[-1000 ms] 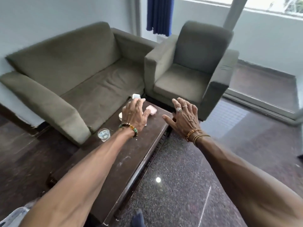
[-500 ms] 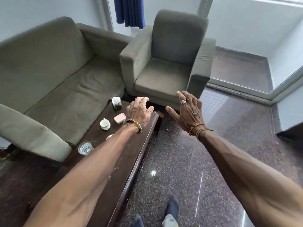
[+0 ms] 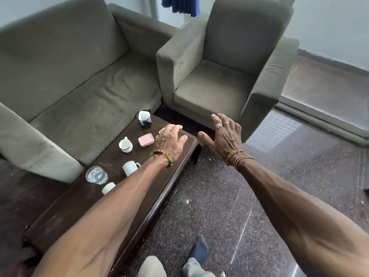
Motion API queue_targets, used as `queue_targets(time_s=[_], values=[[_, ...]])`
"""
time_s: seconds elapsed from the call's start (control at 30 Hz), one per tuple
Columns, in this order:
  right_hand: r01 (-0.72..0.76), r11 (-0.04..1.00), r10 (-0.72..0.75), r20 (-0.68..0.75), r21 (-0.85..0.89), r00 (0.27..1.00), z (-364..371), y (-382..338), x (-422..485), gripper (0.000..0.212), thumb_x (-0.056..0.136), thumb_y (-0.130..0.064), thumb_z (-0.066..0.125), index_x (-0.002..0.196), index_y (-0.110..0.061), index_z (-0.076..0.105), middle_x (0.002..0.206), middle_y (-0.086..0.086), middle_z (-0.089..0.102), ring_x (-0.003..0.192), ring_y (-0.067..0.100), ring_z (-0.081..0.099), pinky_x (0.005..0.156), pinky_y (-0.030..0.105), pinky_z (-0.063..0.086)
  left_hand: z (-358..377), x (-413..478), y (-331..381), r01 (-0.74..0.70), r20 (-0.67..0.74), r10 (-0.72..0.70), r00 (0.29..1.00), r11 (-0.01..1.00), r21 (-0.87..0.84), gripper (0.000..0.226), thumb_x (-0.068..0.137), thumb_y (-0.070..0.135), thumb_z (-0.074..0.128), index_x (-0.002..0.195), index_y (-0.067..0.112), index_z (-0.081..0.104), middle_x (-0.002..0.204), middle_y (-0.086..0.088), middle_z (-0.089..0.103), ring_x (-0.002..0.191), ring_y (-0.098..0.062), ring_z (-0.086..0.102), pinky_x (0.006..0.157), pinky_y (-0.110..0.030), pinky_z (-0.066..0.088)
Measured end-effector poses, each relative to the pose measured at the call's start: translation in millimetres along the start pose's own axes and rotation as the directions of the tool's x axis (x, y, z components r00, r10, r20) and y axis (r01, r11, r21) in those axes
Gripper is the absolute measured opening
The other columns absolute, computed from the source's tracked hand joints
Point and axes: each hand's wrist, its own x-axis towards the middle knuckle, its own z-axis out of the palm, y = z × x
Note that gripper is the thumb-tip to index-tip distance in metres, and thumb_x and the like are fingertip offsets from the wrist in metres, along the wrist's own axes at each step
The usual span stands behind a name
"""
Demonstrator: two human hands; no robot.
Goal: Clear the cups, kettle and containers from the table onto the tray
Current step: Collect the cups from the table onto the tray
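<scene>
i have both hands out over the far end of the counter (image 3: 83, 214) and neither holds anything. the left hand (image 3: 169, 140) hovers palm down with its fingers (image 3: 175, 127) loosely spread; the right hand (image 3: 224, 134) hangs past the counter's edge, over the floor, fingers (image 3: 219, 119) splayed wide.

the task's things sit left of and behind my left fingers: the pink container (image 3: 146, 139) just beside them, the dark kettle (image 3: 144, 119) further out, a white cup (image 3: 125, 144) left of the pink one. back towards my wrist stand a handled mug (image 3: 129, 167), a small white cup (image 3: 108, 187) and a clear glass (image 3: 96, 175).

my worry is the left forearm. it crosses low over the counter, close above the mug and the small cup, and i judge a careless drag back could tip either one. the glass looks to hold water, so knocking it would mean a spill.

i see no tray anywhere, so i cannot tell where these should go. something pale peeks from under my left fingers; my hand hides it.
</scene>
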Motion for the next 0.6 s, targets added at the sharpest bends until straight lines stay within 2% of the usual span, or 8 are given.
queue_targets(time_s=[0.33, 0.6], values=[[0.110, 0.992, -0.114, 0.081, 0.056, 0.990, 38.9, -22.7, 57.5, 0.082, 0.088, -0.072, 0.037, 0.148, -0.016, 0.035, 0.152, 0.011, 0.036, 0.139, 0.027, 0.033, 0.112, 0.044, 0.025, 6.3, 38.4, -31.5, 0.161, -0.017, -0.161, 0.987, 0.987, -0.015, 0.038, 0.091, 0.038, 0.054, 0.126, 0.022, 0.053, 0.128, -0.002, 0.052, 0.116, -0.026, 0.052, 0.097, -0.041, 0.041], [0.170, 0.985, -0.173, 0.257, 0.034, 0.951, 106.7, -53.3, 83.5, 0.083, 0.086, -0.074, 0.036, 0.148, -0.018, 0.033, 0.152, 0.008, 0.036, 0.138, 0.026, 0.033, 0.110, 0.043, 0.025, 35.2, 60.4, -98.3, 0.256, 0.058, -0.253, 0.966, 0.965, -0.056, 0.038, 0.090, 0.034, 0.056, 0.125, 0.020, 0.054, 0.126, -0.004, 0.053, 0.117, -0.025, 0.051, 0.096, -0.039, 0.041]])
